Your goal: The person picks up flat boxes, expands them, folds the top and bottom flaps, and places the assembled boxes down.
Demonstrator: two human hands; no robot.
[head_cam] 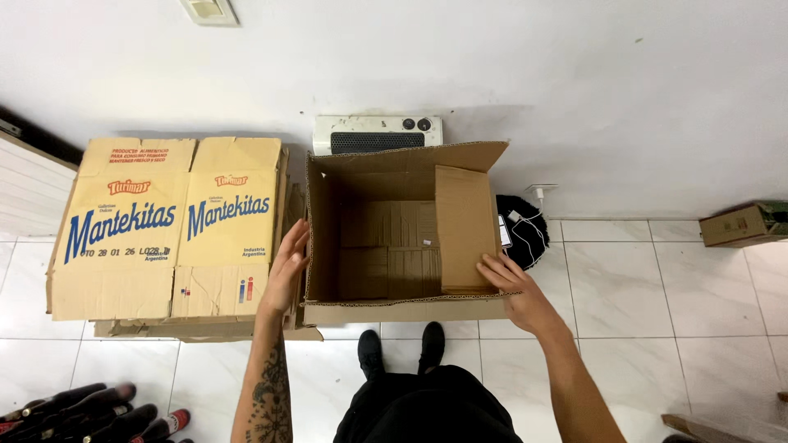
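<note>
Open cardboard box (386, 246) between the hands — left hand (287, 267) flat on its side, right hand (513, 287) on a flap (fingers spread)

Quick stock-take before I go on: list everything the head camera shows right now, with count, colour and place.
open cardboard box: 1, brown, centre floor, nothing inside, right flap folded inward
flattened cartons: a stack, tan with blue and orange print, left of the open box
heater: 1, white with dark grille, against the wall behind the box
charger and cable: 1, white, on a black round thing right of the box
small carton: 1, brown, far right by the wall
bottles: several, dark with red caps, bottom left corner
shoes: 2, black, below the box
left hand: open, at the box's left wall
right hand: flat on the folded flap
</note>
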